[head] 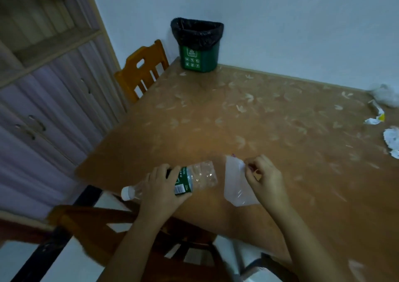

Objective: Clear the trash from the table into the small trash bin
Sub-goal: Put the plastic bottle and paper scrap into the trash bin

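At the near edge of the surface [248, 117], the left hand [164, 186] is wrapped around a crushed clear plastic bottle [194, 178] with a green label, its white cap pointing out past the edge toward the left. Just beside it, the right hand [264, 173] pinches the upper edge of a small clear plastic bag [235, 182] between thumb and fingertips; the bag's lower part lies flat on the surface. In the far corner, against the wall, stands the small green trash bin [198, 55], lined with a black bag, well apart from both hands. Along the right edge lie crumpled white paper scraps [391, 141], a twisted wrapper with a yellow spot [376, 115], and a white wad [385, 96] further back.
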Motion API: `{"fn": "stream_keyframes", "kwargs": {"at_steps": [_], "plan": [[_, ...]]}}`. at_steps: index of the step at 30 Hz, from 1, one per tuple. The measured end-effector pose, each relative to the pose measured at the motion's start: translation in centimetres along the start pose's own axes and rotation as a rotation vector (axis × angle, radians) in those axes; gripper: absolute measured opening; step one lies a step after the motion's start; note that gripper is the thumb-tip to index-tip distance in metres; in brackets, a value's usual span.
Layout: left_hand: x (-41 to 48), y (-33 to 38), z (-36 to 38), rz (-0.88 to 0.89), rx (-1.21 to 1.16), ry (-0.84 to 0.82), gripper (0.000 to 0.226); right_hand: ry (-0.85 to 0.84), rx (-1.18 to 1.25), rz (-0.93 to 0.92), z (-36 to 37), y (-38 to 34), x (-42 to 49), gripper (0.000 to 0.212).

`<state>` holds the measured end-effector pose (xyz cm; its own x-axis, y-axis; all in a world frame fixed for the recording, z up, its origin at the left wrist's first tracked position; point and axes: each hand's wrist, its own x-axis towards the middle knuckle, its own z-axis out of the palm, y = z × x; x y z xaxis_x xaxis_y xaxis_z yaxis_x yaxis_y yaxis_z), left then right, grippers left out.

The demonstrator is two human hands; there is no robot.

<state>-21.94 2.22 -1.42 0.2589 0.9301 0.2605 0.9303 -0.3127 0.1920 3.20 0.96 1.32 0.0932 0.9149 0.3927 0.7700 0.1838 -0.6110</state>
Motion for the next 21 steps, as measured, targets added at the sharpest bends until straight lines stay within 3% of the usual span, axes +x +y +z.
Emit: {"fn": "stream_keyframes", "kwargs": {"at_steps": [10,13,21], "plan": [[-9.4,-14.0,-13.7,-0.114,-0.009,0.271,0.084,0.066,0.098,-0.271,5.1,-20.5,-2.2,0.006],[-13.1,-18.1,-15.5,-0.168,0.005,0.302,0.083,0.034,0.124,-0.328,7.9,-25.5,-2.9,0.017],[-18.7,-28.5,-16.8,-0.375,0.031,0.313,0.067,-0.117,0.241,-0.469,17.2,-34.4,-2.5,0.019]]}}
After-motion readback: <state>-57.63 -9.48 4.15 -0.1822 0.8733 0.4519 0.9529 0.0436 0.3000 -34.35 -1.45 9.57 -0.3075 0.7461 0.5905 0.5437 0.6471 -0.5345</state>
